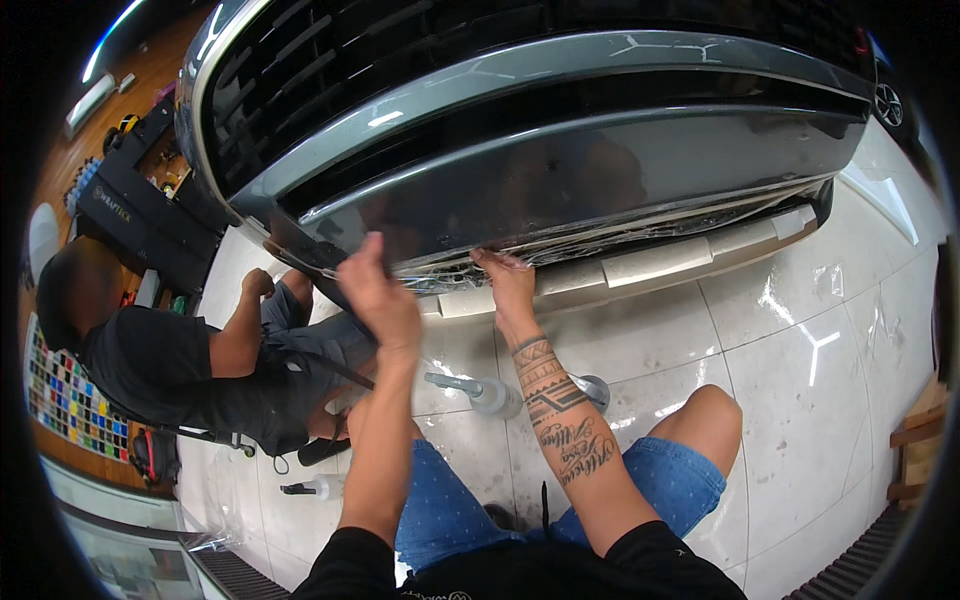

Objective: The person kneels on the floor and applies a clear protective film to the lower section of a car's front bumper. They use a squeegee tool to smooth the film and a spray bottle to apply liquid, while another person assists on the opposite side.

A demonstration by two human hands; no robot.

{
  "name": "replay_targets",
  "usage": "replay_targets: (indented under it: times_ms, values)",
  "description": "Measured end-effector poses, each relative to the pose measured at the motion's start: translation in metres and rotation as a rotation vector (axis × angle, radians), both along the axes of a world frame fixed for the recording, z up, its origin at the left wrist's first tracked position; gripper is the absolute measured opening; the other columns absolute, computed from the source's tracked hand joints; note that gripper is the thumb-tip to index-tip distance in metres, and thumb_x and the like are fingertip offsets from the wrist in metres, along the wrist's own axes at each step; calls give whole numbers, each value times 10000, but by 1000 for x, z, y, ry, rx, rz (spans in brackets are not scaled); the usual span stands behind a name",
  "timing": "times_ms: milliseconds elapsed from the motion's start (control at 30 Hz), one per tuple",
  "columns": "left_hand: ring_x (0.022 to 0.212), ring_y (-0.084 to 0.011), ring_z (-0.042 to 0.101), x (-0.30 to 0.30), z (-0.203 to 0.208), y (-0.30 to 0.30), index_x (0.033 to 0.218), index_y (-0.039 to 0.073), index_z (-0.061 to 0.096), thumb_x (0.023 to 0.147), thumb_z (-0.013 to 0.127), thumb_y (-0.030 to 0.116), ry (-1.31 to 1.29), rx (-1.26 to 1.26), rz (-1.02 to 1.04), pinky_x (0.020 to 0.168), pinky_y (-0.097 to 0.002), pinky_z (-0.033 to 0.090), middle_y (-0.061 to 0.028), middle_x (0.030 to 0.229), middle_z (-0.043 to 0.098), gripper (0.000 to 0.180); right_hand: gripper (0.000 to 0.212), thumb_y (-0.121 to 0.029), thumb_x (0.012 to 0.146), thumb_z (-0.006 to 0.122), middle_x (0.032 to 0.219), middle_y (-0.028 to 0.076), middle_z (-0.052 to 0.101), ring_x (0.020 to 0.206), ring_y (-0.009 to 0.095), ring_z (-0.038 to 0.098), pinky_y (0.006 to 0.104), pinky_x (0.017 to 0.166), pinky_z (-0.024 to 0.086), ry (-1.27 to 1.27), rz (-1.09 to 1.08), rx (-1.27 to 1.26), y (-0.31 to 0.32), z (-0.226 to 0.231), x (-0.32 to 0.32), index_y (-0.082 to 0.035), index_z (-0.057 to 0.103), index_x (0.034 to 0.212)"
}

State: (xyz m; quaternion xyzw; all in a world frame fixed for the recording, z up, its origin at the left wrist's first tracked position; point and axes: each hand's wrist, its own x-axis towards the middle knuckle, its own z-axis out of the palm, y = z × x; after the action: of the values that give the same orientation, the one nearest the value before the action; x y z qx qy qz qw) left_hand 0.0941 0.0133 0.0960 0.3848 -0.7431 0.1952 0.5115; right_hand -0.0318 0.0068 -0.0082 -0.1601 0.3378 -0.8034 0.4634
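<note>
A grey car's front bumper [620, 150] fills the upper view, with clear protective film [600, 235] wrinkled along its lower edge. My left hand [380, 295] presses flat against the film at the bumper's lower left, fingers together and pointing up. My right hand [507, 280], on a tattooed forearm, pinches the film's loose bottom edge just right of it. My knees in blue shorts [690, 480] rest on the white tiles below.
A co-worker in a black shirt [150, 370] sits at the left, one hand at the bumper's corner. A spray bottle [480, 392] lies on the tiles [820, 350] between my arms, another [315, 488] lower left. A black tool cart [140, 215] stands behind.
</note>
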Motion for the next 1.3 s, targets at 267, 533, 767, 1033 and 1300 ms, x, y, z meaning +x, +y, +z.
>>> replay_targets:
  times_ms: [267, 533, 767, 1033, 1300]
  values:
    - [986, -181, 592, 34, -52, 25, 1155, 7, 532, 939, 536, 98, 839, 985, -623, 891, -316, 471, -77, 1066, 601, 234, 160, -119, 754, 779, 830, 1, 700, 704, 56, 558, 206, 613, 370, -13, 17, -17, 5, 7, -1, -42, 726, 883]
    - [938, -194, 625, 25, 3, 41, 1140, 14, 565, 898, 559, 66, 850, 1032, -682, 801, -336, 509, -74, 1057, 636, 248, 187, -131, 755, 783, 853, 9, 702, 742, 64, 575, 215, 644, 378, 1, 21, 14, 7, 10, -2, -31, 722, 901]
    - [780, -173, 547, 52, 34, 28, 1012, -57, 609, 755, 629, -29, 226, 298, -272, 739, -280, 440, -98, 825, 563, 260, 147, 2, 757, 738, 872, 75, 701, 799, 124, 630, 245, 774, 476, -53, 25, 37, 9, 15, -2, 43, 702, 894]
    - [875, -299, 553, 14, 14, 16, 1126, 17, 626, 691, 600, -109, 28, 44, 40, 804, -372, 444, -137, 932, 572, 454, 148, -89, 770, 756, 836, 21, 696, 748, 82, 582, 234, 685, 414, -27, 28, -60, 7, 5, 3, -11, 710, 887]
    - [934, -346, 520, 1, -37, 20, 1083, -23, 589, 702, 558, -134, 58, 138, -212, 872, -387, 412, -164, 949, 543, 398, 166, 11, 746, 749, 864, 52, 693, 786, 115, 621, 250, 736, 476, -36, -6, -100, -4, -3, -4, 17, 689, 901]
